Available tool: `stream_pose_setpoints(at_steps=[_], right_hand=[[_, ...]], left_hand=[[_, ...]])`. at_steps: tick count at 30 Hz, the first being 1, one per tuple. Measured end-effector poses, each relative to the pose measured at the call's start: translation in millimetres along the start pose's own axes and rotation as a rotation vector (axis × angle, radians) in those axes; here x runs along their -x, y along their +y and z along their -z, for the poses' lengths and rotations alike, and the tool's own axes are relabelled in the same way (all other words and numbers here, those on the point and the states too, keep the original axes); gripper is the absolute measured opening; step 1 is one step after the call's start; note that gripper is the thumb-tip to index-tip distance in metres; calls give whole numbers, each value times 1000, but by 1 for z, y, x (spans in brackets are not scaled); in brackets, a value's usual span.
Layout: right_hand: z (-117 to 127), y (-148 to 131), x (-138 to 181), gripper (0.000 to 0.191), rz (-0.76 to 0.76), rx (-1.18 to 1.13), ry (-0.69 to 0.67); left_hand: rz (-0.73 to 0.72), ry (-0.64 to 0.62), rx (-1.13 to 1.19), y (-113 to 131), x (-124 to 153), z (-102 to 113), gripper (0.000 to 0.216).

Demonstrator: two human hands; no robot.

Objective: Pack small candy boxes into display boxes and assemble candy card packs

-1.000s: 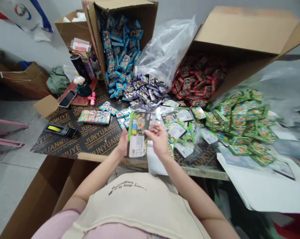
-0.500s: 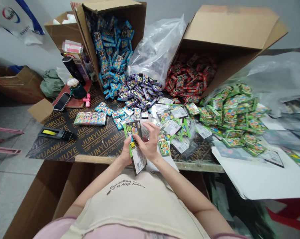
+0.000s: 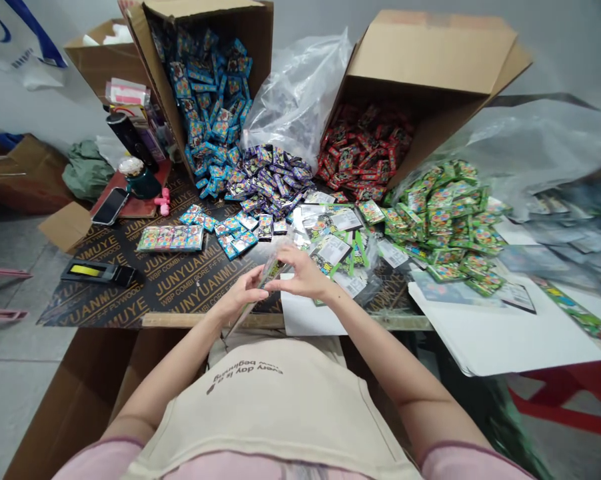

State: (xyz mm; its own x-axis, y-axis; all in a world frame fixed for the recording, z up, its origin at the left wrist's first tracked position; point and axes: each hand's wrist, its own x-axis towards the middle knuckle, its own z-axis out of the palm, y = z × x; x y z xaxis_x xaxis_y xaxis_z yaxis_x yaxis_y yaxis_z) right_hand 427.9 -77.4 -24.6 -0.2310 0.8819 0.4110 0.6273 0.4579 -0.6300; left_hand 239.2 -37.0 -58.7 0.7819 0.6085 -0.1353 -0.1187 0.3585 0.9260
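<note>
A flat packet (image 3: pixel 271 270), seen almost edge-on and tilted, sits pinched between both hands just above the near side of a dark, gold-lettered counter (image 3: pixel 165 290). The left hand (image 3: pixel 244 293) grips it from one side; the right hand (image 3: pixel 300 272) closes on its upper part, fingers curled and thumb nearly meeting the other thumb.

Behind, a cardboard box (image 3: pixel 260 33) tipped toward the worker holds blue packets (image 3: pixel 210 113), some spilling over its lip. Beside it, purple packets (image 3: pixel 275 177) heap at a clear plastic bag (image 3: pixel 295 87), and a second cardboard box (image 3: pixel 435 50) opens on a load of red packets (image 3: pixel 365 150). Green packets (image 3: pixel 445 220) pile up at right, near flat labelled sleeves (image 3: pixel 333 250) lying just past the right hand.

The packet's lower end reaches down across the counter's wooden front edge in view, close to a cream apron (image 3: pixel 290 393). A white sheet (image 3: pixel 310 317) lies at that edge under the right wrist. Left of the hands, the printed surface shows as far as a black-and-yellow tool (image 3: pixel 98 272). Both forearms angle inward, elbows wide, wrists drawn near each other.
</note>
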Motion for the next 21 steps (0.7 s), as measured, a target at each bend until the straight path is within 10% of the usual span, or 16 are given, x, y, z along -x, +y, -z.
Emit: stream_pose_setpoints(at_steps=[7,14,21], right_hand=[[2,9,4,56,-93,-3,-204],[-18,22,5,75,-369,-292,441],[-42,25,7,40,-499,-725,162]], left_hand=[[41,57,-105,-9,1,4,45],[42,285,19,0,2,6,36],[-101,289,-503,4,-4,14,40]])
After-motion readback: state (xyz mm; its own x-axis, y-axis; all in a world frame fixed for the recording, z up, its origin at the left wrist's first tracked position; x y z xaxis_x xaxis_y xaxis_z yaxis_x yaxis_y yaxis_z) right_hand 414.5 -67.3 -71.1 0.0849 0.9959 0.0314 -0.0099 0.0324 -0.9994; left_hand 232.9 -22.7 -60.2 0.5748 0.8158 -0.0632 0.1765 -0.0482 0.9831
